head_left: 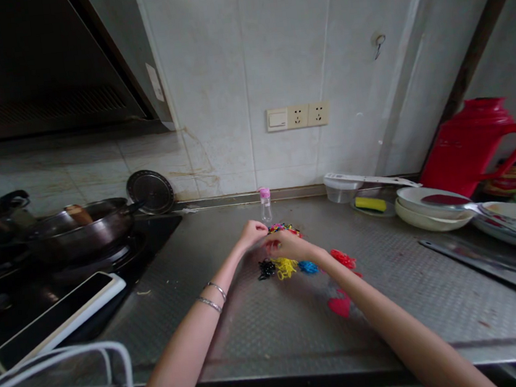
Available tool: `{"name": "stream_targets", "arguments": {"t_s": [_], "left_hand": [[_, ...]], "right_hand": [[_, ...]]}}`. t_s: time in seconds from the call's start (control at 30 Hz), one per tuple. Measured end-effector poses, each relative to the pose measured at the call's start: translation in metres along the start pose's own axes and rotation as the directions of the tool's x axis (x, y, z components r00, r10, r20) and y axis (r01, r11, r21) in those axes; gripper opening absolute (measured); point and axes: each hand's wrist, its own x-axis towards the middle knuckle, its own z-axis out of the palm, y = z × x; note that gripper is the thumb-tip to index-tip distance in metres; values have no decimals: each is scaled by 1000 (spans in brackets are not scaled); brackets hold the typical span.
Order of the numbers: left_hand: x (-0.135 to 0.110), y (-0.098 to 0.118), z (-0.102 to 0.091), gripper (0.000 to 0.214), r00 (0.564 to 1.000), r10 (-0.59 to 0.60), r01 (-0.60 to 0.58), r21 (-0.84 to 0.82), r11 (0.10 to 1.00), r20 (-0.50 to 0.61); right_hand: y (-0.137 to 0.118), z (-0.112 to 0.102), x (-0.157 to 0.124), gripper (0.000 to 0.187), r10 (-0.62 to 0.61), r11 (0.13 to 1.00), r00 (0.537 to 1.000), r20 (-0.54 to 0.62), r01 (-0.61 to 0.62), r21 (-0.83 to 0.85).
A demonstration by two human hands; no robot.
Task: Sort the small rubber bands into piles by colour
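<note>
My left hand (251,234) is closed, fingertips pressed together, at the left edge of a mixed pile of small coloured rubber bands (285,227). Beside it my right hand (289,246) has its fingers curled in a pinch in front of that pile. Anything held in either hand is too small or hidden. Just nearer to me lie sorted heaps: black rubber bands (266,269), yellow rubber bands (286,268) and blue rubber bands (308,267). Red rubber bands (342,259) sit right of my right forearm. Behind the hands stands a small clear bottle (266,208) with a pink cap.
A red heart-shaped piece (340,306) lies by my right forearm. Left are a stove with a pan (88,222), a white-edged device (58,322) and a white cable (127,363). Right are stacked bowls (429,220), a yellow sponge (370,204), a long knife (485,267) and a red thermos jug (467,145).
</note>
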Motion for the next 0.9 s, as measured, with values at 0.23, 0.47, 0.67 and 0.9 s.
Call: {"name": "stream_targets", "arguments": {"t_s": [0.23, 0.47, 0.67, 0.9], "left_hand": [[-5, -4, 8, 19, 999, 8, -12, 85, 996, 47], [-15, 7, 9, 23, 993, 8, -31, 187, 982, 120], [-16, 6, 12, 18, 998, 3, -18, 253, 967, 59], [-16, 6, 5, 18, 999, -19, 10, 229, 973, 34]], "right_hand": [[31, -39, -14, 27, 144, 987, 933, -331, -159, -18], [61, -67, -33, 26, 225, 953, 838, -496, -295, -66], [72, -76, -42, 27, 274, 929, 796, -540, -364, -65], [81, -76, -44, 27, 308, 903, 792, -527, -417, -99]]}}
